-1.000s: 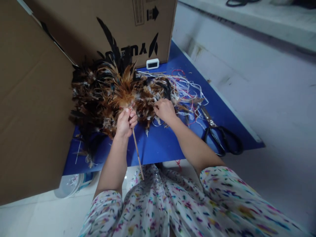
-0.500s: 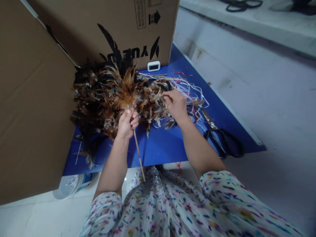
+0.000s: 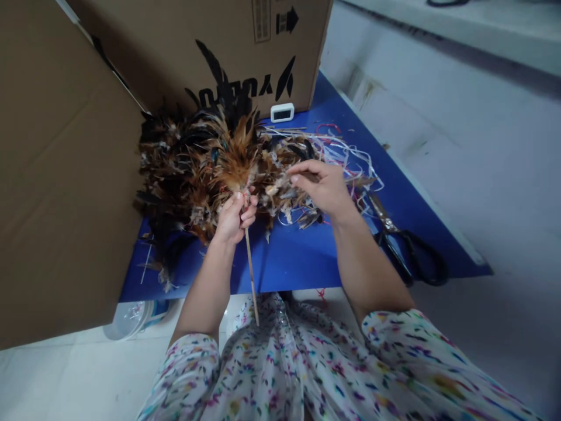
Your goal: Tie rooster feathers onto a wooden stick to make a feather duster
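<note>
My left hand point(image 3: 237, 216) is closed around a thin wooden stick point(image 3: 251, 275) topped by a tuft of brown and black feathers point(image 3: 239, 155), a feather duster. Red thread shows at the base of the tuft, by my thumb. The stick's bare lower end points down towards my clothes. My right hand point(image 3: 324, 184) hovers over loose feathers point(image 3: 287, 196) to the right of the tuft. Its fingers are stretched out, thumb slightly apart from the forefinger, and I see nothing clearly held. A heap of dark and brown feathers point(image 3: 175, 169) lies left of the duster.
Large black-handled scissors point(image 3: 390, 228) lie right of my right forearm on the blue tabletop point(image 3: 302, 263). White and red strings point(image 3: 350, 152) tangle behind my right hand. A small white digital display point(image 3: 282, 112) stands before a cardboard box point(image 3: 184, 23). Another cardboard panel point(image 3: 56, 175) borders the left.
My right hand's fingers have straightened from a curled pinch near the loose feathers. The left hand keeps its hold on the duster. The whole view has shifted slightly.
</note>
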Motion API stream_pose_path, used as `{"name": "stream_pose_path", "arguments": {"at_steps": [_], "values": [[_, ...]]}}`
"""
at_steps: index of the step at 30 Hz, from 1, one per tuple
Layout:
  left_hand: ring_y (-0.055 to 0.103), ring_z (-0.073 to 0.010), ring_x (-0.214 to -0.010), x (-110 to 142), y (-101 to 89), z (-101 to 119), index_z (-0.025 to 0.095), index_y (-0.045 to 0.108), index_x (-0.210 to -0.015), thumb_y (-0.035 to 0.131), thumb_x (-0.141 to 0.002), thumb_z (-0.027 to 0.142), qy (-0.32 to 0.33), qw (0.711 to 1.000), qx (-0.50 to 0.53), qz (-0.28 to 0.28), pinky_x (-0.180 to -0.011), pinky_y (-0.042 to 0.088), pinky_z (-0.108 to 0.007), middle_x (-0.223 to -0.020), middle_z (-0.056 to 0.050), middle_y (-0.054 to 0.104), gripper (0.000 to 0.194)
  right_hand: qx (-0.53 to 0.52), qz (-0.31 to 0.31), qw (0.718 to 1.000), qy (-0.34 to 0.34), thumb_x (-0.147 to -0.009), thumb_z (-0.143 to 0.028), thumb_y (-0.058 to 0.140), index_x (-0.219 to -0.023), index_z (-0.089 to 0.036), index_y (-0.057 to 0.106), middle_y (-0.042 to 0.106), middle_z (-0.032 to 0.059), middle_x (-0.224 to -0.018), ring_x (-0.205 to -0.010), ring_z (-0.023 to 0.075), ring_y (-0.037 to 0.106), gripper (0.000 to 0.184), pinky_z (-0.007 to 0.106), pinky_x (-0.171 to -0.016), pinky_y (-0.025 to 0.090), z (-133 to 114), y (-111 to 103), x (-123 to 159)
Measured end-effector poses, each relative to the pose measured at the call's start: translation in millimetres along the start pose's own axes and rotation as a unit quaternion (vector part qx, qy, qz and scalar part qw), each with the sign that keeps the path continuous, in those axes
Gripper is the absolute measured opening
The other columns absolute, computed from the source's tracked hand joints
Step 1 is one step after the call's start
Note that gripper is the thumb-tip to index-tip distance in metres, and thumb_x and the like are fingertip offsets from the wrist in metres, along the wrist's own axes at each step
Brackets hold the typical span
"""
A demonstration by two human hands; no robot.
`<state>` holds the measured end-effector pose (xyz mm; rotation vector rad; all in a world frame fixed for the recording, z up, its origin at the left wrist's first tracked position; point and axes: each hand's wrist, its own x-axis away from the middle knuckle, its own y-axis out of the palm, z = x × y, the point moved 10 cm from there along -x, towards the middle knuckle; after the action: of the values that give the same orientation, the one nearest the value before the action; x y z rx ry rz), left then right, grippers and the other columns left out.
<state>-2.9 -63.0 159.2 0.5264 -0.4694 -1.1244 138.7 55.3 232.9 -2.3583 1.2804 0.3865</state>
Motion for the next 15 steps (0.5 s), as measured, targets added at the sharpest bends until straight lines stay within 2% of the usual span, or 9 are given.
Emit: {"name": "stream_pose_path", "arguments": {"at_steps": [3,8,12,15], "values": [[0.028,0.0017,-0.039,0,2.1,-4,0.011,0.065,-0.095,0.070,-0.082,0.035,-0.014,1.000,-0.007,-0.009,-0.031,0.018,-0.010,-0.072,-0.001,0.058,0.028,-0.003,-0.061,0.998,-0.022,-0.079,-0.025,0.063,-0.088,-0.020,0.073,0.071,0.0032,-0.086,-0.078,0.0168,0.065,0.015,0.033,-0.077,0.052,-16,19,3],[0.024,0.0017,-0.036,1,4.4,-12,0.010,0.062,-0.084,0.072,-0.079,0.039,-0.042,0.998,-0.034,-0.023,-0.030,0.018,-0.009,-0.057,0.004,0.047,0.031,0.036,-0.118,0.991,-0.048,-0.081,-0.023,0.060,-0.087,-0.021,0.073,0.072,0.0031,-0.091,-0.084,0.0171,0.064,0.015,0.032,-0.082,0.050,-37,36,1],[0.027,0.0029,-0.039,3,11.4,-14,0.010,0.063,-0.088,0.074,-0.077,0.038,-0.042,0.997,-0.037,-0.059,-0.031,0.019,-0.009,-0.074,-0.004,0.061,0.032,0.038,-0.157,0.986,-0.050,-0.080,-0.020,0.059,-0.086,-0.020,0.073,0.072,0.0019,-0.088,-0.081,0.0155,0.064,0.016,0.030,-0.080,0.049,-39,45,-2],[0.027,0.0034,-0.038,4,13.4,-16,0.011,0.063,-0.089,0.072,-0.079,0.037,-0.051,0.995,-0.037,-0.073,-0.030,0.019,-0.009,-0.082,-0.007,0.064,0.030,0.052,-0.172,0.982,-0.056,-0.079,-0.017,0.059,-0.087,-0.019,0.074,0.072,0.0021,-0.089,-0.083,0.0156,0.065,0.017,0.029,-0.081,0.047,-38,49,-2]]}}
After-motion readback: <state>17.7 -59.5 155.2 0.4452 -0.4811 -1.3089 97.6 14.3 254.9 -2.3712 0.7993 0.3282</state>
